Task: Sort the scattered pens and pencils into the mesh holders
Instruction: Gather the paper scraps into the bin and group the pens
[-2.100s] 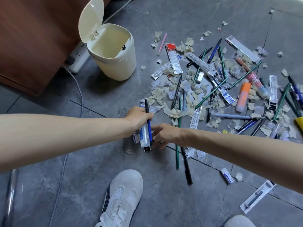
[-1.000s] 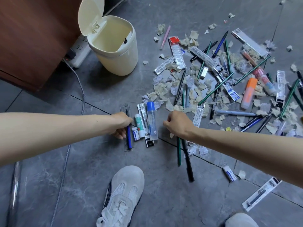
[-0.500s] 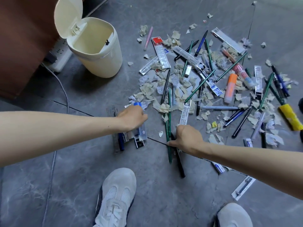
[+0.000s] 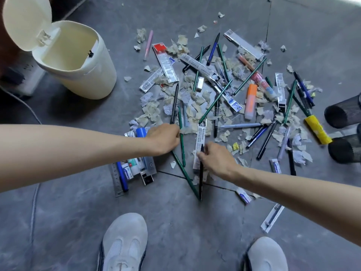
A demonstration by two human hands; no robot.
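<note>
- Head view, grey stone-look floor (image 4: 78,212): loose pens, pencils, packets and torn paper scraps (image 4: 152,110) lay heaped ahead of two white shoes (image 4: 125,241).
- Right hand (image 4: 216,159): fingers and thumb pinched a slim black pen (image 4: 200,182) near its upper end, just beside a white printed refill packet (image 4: 199,137).
- Left hand (image 4: 164,138): fingers curled over the upper end of a long dark green pencil (image 4: 187,178), which slanted down to meet the pen's lower tip. Whether the pencil was actually grasped could not be told.
- Two black mesh holders (image 4: 343,112): at the right edge, well apart from both hands.
- Cream plastic bin (image 4: 88,75): lid raised, upper left.
</note>
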